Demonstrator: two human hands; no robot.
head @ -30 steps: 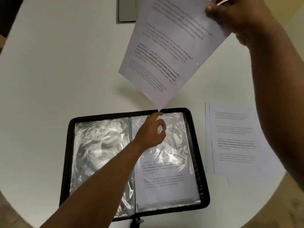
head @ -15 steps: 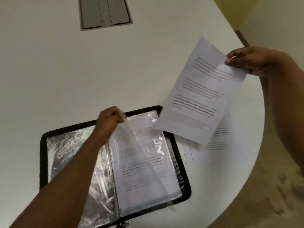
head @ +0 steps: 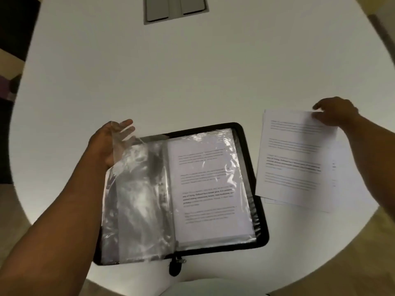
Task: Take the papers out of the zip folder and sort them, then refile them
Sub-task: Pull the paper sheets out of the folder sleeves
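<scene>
One zip folder [head: 245, 182] lies open on the round white table [head: 192, 71], its black rim showing along the far and right edges and one zip pull [head: 175, 267] hanging off the near edge. The person's left hand [head: 106, 144] holds up one clear plastic sleeve [head: 136, 189] by its far corner; the fingers [head: 126, 124] are spread and nearly straight behind the film, and I cannot tell whether the thumb is pinching it. To the right of those fingers, one printed page [head: 205, 189] sits in the folder's right half under another clear sleeve. Off past the folder's right rim, the right hand [head: 335, 112] pinches the far right corner of one printed sheet [head: 295, 159], fingers curled onto the paper. That sheet lies over a small stack of papers [head: 350, 178] on the table; how many are beneath I cannot count. One grey hatch with two flaps [head: 176, 8] is set in the tabletop, well beyond both hands.
</scene>
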